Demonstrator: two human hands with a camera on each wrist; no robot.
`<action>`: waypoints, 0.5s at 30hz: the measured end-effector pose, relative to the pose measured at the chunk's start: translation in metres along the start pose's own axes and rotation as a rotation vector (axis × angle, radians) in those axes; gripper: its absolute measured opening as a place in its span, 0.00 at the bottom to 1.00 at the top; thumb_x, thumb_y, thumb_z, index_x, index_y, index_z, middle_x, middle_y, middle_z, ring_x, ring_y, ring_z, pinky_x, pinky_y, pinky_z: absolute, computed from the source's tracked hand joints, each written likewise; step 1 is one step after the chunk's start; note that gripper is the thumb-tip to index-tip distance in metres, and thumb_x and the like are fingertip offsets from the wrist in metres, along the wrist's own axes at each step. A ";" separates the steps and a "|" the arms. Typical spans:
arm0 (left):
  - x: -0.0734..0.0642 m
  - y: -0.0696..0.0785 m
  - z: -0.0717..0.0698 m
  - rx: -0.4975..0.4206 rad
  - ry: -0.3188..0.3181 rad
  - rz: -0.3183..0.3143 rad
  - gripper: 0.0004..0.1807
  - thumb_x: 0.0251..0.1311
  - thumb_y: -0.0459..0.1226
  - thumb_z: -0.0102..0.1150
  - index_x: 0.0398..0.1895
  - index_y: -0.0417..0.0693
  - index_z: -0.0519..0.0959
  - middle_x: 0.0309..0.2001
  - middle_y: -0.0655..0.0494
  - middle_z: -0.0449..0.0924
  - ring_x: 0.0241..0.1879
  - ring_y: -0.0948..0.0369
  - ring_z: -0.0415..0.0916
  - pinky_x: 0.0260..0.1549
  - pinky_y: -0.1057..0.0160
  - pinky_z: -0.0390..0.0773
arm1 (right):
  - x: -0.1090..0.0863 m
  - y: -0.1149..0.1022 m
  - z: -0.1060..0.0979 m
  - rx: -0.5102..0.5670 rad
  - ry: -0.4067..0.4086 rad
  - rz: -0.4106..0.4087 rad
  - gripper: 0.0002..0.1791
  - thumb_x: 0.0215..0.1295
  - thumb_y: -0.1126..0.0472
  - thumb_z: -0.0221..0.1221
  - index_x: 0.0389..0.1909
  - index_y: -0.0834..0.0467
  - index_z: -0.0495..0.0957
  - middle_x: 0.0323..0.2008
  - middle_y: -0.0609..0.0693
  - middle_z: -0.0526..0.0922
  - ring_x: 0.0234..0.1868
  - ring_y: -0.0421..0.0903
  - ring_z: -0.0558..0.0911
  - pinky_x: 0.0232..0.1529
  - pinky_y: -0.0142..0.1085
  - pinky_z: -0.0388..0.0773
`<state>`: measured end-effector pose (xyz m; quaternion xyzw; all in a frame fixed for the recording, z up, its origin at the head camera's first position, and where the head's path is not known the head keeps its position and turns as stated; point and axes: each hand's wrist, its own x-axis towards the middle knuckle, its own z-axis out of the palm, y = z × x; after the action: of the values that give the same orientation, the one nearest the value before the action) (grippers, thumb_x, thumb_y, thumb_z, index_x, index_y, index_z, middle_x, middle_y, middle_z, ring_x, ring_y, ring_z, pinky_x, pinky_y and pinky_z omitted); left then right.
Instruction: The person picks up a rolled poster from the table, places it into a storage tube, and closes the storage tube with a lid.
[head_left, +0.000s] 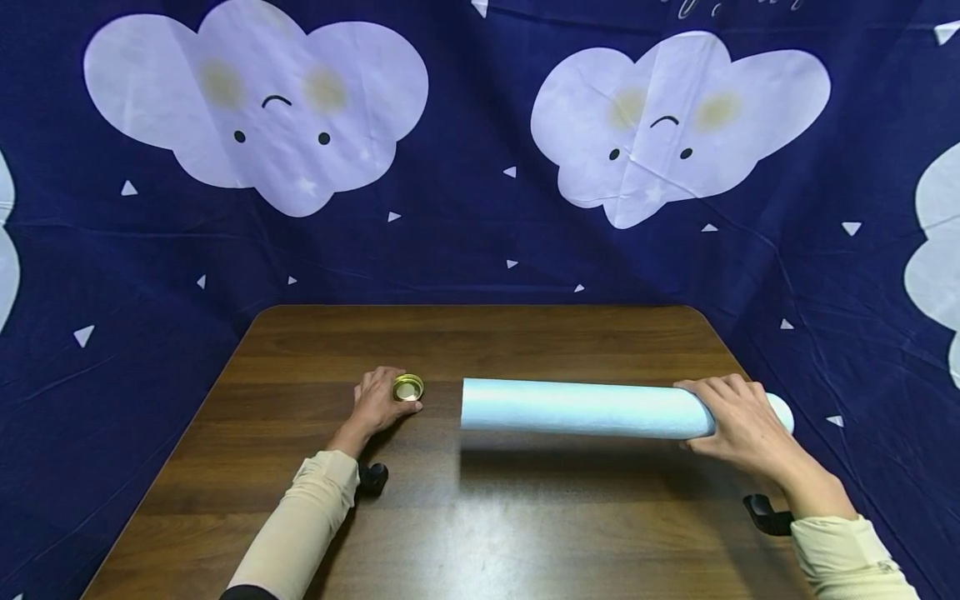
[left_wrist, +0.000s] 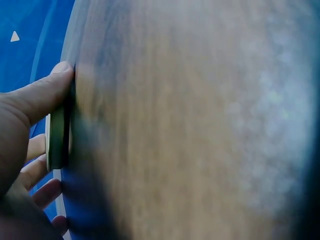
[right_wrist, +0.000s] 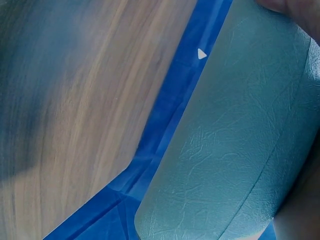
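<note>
In the head view my left hand pinches a small round gold-rimmed lid, its hollow side facing up. The left wrist view shows the lid edge-on between the thumb and the fingers. My right hand grips a long pale blue tube near its right end. The tube lies level over the wooden table, its left end toward the lid, with a shadow beneath it. Close up in the right wrist view, the tube has a creased, leather-like surface and a lengthwise seam.
The brown wooden table has rounded far corners. Behind and beside it hangs a dark blue cloth printed with clouds and small triangles. A black wrist mount shows by the left sleeve, another mount by the right.
</note>
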<state>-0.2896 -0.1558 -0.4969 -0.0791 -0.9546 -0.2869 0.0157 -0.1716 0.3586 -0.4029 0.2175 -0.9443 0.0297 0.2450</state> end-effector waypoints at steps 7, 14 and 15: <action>-0.003 0.000 -0.003 0.002 0.008 0.007 0.40 0.47 0.48 0.69 0.63 0.42 0.66 0.61 0.40 0.69 0.61 0.44 0.60 0.52 0.44 0.58 | 0.003 -0.001 0.001 0.001 -0.008 -0.003 0.46 0.20 0.47 0.77 0.51 0.52 0.74 0.39 0.52 0.82 0.40 0.53 0.73 0.39 0.44 0.57; -0.003 0.003 -0.012 0.010 0.021 0.017 0.39 0.47 0.48 0.70 0.61 0.42 0.67 0.58 0.39 0.71 0.59 0.44 0.62 0.52 0.45 0.58 | 0.004 -0.001 0.002 0.002 -0.008 -0.005 0.46 0.21 0.46 0.77 0.51 0.52 0.74 0.39 0.52 0.82 0.40 0.53 0.73 0.38 0.44 0.57; -0.003 0.004 -0.013 0.010 0.020 0.013 0.39 0.47 0.48 0.70 0.61 0.41 0.67 0.59 0.40 0.71 0.59 0.45 0.63 0.52 0.45 0.58 | 0.004 -0.001 0.002 0.003 -0.008 -0.005 0.46 0.21 0.46 0.77 0.51 0.52 0.74 0.39 0.52 0.82 0.40 0.53 0.73 0.38 0.44 0.57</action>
<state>-0.2862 -0.1605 -0.4841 -0.0823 -0.9553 -0.2826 0.0277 -0.1753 0.3554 -0.4023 0.2206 -0.9446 0.0299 0.2412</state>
